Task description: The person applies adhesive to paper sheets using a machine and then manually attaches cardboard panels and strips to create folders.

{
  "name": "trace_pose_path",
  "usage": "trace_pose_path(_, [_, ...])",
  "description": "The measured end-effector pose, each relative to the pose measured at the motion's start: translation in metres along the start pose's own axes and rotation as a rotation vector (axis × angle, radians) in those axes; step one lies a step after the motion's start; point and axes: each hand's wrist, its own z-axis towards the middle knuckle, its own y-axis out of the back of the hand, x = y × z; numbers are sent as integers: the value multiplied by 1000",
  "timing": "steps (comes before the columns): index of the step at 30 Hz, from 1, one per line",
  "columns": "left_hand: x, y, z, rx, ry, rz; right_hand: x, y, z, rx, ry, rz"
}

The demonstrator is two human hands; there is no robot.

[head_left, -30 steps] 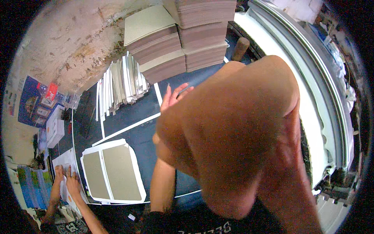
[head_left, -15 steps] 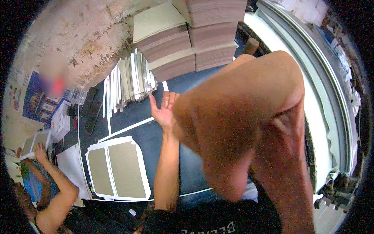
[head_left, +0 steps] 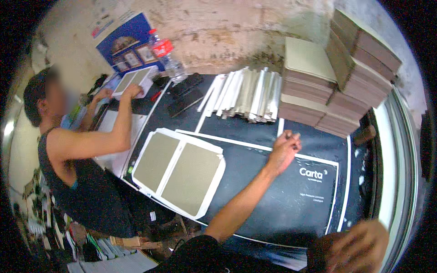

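The left hand (head_left: 284, 148) is being rested on the dark sheet (head_left: 291, 191), fingers curled together, just below the board stacks (head_left: 314, 91). The right hand (head_left: 357, 248) is being held blurred at the lower edge; its fingers cannot be told. A cover (head_left: 178, 169) is lying left.

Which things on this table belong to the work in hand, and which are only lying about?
In use:
left hand
stacks of grey boards
white cover sheet with two boards
row of white strips

Lying about:
plastic bottle
blue poster
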Motion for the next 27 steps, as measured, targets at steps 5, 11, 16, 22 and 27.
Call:
trace_pose_path(5, [0, -8, -13, -91, -72, 232, -17, -18, 48, 303, 343, 256])
trace_pose_path(11, [4, -29, -17, -52, -88, 673, -25, -30, 47, 128, 298, 314])
trace_pose_path(16, [-1, -30, -20, 39, 28, 702, -32, -29, 48, 87, 285, 288])
trace_pose_path(22, [-1, -31, -20, 100, 45, 789, -32, -30, 47, 84, 296, 286])
trace_pose_path(27, [-3, -32, -23, 46, 58, 822, -34, -32, 45, 89, 300, 281])
